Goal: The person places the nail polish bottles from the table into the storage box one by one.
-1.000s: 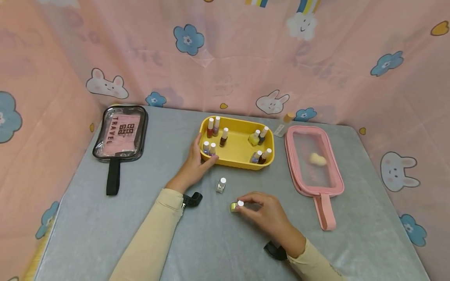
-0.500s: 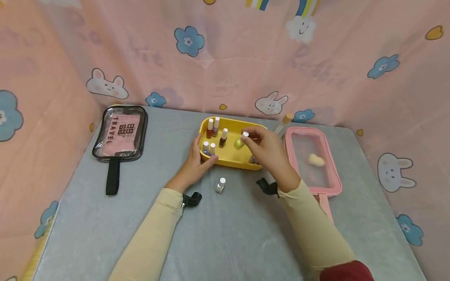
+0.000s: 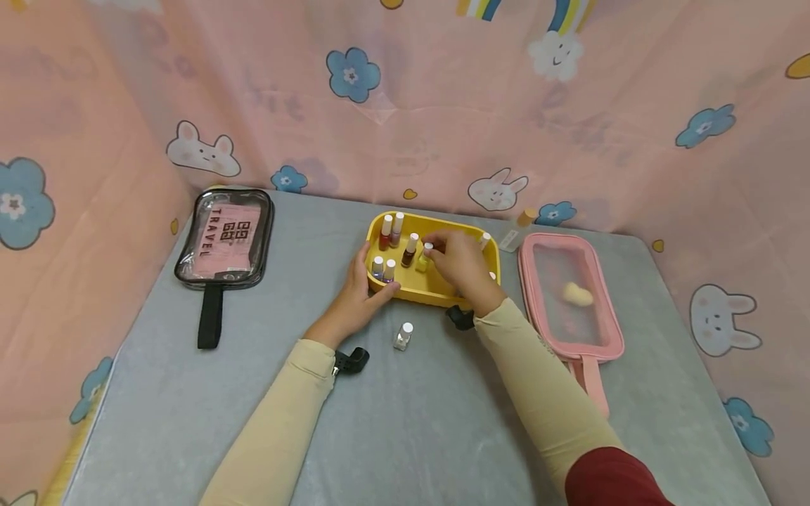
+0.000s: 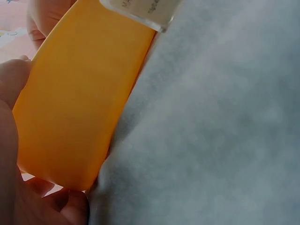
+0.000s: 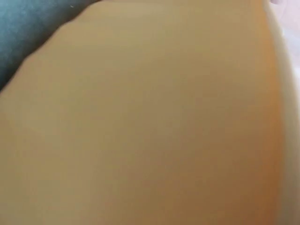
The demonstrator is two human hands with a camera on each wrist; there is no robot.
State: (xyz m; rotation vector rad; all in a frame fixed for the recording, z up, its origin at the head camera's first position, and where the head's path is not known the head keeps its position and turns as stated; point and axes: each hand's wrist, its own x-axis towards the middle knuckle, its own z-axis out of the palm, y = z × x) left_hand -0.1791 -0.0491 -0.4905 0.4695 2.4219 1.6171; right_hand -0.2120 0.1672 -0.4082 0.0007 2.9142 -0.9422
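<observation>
In the head view my left hand [image 3: 354,302] grips the left end of a yellow bin [image 3: 430,295], thumb along its front rim. The left wrist view has the bin's wall [image 4: 84,93] filling the space between thumb and fingers. Over the bin's middle, my right hand [image 3: 465,263] pinches a yellow-green nail polish bottle [image 3: 423,258] by its white cap, next to a dark nail polish bottle [image 3: 409,251]. Several more polish bottles stand in the bin, those at its right end mostly hidden by my right hand. A clear nail polish bottle [image 3: 403,336] stands on the table in front.
A black-edged clear pouch [image 3: 224,239] lies at the left, a pink pouch [image 3: 569,295] at the right. Behind the pink pouch stands a bottle with an orange-tan cap [image 3: 519,230]. A patterned pink curtain [image 3: 418,105] borders the grey table [image 3: 405,436].
My right hand has carried the yellow-green bottle from the table in front into the bin, then left toward the dark bottle and lower. My left hand keeps its grip on the bin.
</observation>
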